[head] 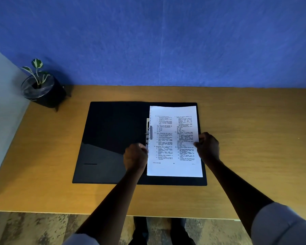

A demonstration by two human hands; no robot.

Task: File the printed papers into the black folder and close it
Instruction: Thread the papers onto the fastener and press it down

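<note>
You have 1 view only, from the camera on your head, looking forward and steeply down across the wooden desk (254,138). It sits close: your 2 forearms enter from the bottom edge and reach to mid-frame, where the open black folder (113,138) lies near the centre. The wide lens also takes in the blue wall (148,41) behind the desk and a strip of floor (34,228) below its near edge

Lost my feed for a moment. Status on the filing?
Left hand and right hand both grip the printed papers at their side edges. Papers over right half of black folder, folder open. Nothing in the way.
</note>
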